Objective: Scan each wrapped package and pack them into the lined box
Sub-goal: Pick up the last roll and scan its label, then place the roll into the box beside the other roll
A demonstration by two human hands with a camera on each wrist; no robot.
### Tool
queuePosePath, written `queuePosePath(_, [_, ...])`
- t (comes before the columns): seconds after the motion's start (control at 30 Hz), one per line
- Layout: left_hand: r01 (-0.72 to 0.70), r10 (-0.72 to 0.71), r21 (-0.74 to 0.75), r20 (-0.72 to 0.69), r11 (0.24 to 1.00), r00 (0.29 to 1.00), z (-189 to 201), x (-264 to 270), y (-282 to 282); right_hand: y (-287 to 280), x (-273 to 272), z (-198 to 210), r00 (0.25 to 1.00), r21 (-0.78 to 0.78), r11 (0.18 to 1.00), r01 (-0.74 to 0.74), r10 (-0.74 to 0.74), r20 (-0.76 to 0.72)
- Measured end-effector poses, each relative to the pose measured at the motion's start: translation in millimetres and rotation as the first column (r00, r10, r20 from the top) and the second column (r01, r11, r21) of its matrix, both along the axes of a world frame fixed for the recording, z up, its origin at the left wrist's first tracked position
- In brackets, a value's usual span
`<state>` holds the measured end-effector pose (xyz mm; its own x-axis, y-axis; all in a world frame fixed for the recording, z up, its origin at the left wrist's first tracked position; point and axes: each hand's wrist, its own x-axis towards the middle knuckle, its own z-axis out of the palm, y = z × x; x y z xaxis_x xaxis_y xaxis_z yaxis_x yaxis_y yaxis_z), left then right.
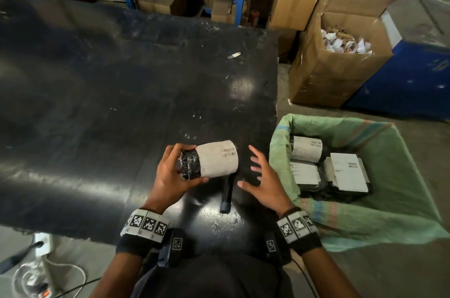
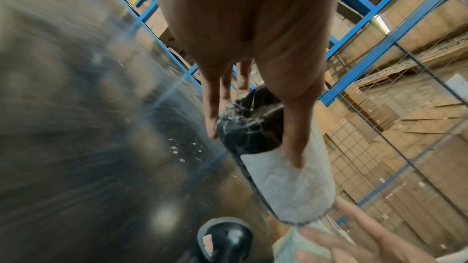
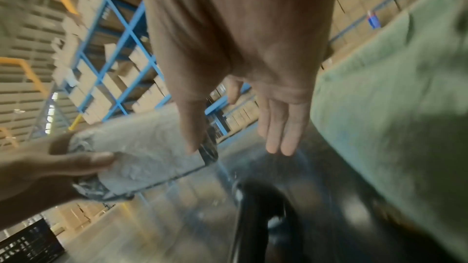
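One package in hand, three in the box

One package (image 1: 214,162) is gripped at its black end by the left hand (image 1: 170,176), above the scanner (image 1: 226,196) on the table (image 1: 97,102). Right of the package, the right hand (image 1: 264,183) hovers, fingers spread and empty. Further right, the box (image 1: 401,200) holds three packages (image 1: 328,166).

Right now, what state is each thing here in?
Wrapped package: held above the table, barcode label up.
Left hand: grips the package's black end.
Right hand: open, holding nothing.
Scanner: lying on the table.
Lined box: open, three packages inside.
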<state>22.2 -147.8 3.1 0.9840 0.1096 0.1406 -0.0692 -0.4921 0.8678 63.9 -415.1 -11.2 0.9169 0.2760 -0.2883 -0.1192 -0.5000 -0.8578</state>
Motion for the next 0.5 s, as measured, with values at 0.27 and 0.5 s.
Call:
queuePosePath(0.27, [0.322, -0.328, -0.108, -0.035, 0.94, 0.944, 17.8, 30.1, -62.0, -59.2, -0.5, 40.4, 0.943, -0.158, 0.98, -0.123, 0.165, 0.288])
queuePosePath(0.5, [0.493, -0.505, -0.138, -0.063, 0.859, 0.861, 19.9, 56.3, -132.6, -136.1, -3.5, 60.8, 0.955, -0.223, 0.975, 0.003, 0.063, 0.289])
